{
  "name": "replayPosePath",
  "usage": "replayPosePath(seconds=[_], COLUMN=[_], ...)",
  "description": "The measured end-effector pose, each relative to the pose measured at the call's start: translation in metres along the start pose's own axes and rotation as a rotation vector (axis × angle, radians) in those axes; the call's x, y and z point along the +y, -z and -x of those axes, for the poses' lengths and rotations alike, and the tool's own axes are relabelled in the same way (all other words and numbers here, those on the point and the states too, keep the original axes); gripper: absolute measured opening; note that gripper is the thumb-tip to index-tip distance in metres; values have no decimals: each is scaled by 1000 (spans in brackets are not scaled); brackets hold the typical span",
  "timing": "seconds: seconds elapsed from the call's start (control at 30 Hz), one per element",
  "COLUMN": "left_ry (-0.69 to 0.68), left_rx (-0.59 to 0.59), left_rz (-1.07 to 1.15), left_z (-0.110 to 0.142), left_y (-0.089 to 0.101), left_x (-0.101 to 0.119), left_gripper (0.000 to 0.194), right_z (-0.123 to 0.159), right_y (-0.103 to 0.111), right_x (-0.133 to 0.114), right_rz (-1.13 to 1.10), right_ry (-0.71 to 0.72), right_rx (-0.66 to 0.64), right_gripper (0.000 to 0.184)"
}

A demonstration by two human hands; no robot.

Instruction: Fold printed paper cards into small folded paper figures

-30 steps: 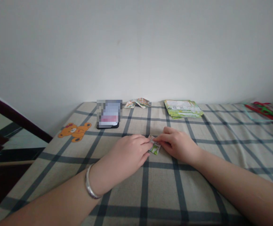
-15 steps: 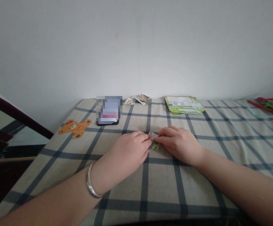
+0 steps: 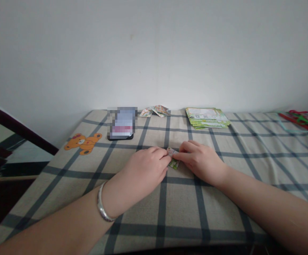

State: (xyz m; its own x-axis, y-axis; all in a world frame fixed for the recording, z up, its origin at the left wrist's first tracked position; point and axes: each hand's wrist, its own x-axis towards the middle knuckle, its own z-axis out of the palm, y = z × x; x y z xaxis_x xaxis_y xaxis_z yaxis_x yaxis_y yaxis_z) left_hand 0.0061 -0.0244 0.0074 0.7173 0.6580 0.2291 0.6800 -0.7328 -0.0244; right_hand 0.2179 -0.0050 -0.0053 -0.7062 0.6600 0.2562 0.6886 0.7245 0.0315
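Note:
A small folded piece of printed paper [image 3: 174, 163], green and white, lies on the checked tablecloth between my hands. My left hand [image 3: 150, 166], with a silver bangle at the wrist, has its fingers closed at the paper's left edge. From the other side, my right hand [image 3: 200, 157] presses a fingertip onto the paper, its other fingers curled. Both hands cover parts of the paper. Beyond them, against the wall, rest several folded paper pieces [image 3: 156, 111] and a stack of green printed sheets [image 3: 208, 118].
A phone [image 3: 122, 124] with a blurred screen stands at the back left, near an orange bear cutout [image 3: 83, 143]. Red and green strips [image 3: 302, 120] lie at the far right. A pale wall [image 3: 154, 53] rises behind the table, and a dark rail [image 3: 21, 127] slants at the left.
Both hands stay at the paper in nearly the same pose. The whole view has shifted very slightly.

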Motion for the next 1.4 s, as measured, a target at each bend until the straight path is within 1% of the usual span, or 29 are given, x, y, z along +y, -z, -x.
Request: replayPosePath(seconds=[0.13,0.37,0.57,0.83,0.97,1.17,1.3,1.4], left_ry=[21,42,31,76,79,94,101,111], left_rx=[-22,-41,-22,-104,-128,-113,-65,-49], left_rz=[-26,-70,-107,-142,-110,-58,9,87], left_z=[-1,-1,0,-1,-2,-1,-1,0], left_y=[0,0,2,8,9,10,11,12], left_x=[1,3,5,11,10,5,2,-6], left_gripper=[25,24,24,26,24,23,25,27], right_z=[1,-1,-2,-2,0,2,2,4], right_y=[-1,1,7,15,16,20,21,21], right_x=[1,-2,-2,-4,-2,1,4,8], right_rz=[39,77,76,80,71,50,20,-22], right_ry=[47,62,18,-29,-51,-39,-32,-23], right_rx=[9,-13,-9,-50,-56,-62,-58,-56], right_gripper=[26,20,24,25,24,24,28,32])
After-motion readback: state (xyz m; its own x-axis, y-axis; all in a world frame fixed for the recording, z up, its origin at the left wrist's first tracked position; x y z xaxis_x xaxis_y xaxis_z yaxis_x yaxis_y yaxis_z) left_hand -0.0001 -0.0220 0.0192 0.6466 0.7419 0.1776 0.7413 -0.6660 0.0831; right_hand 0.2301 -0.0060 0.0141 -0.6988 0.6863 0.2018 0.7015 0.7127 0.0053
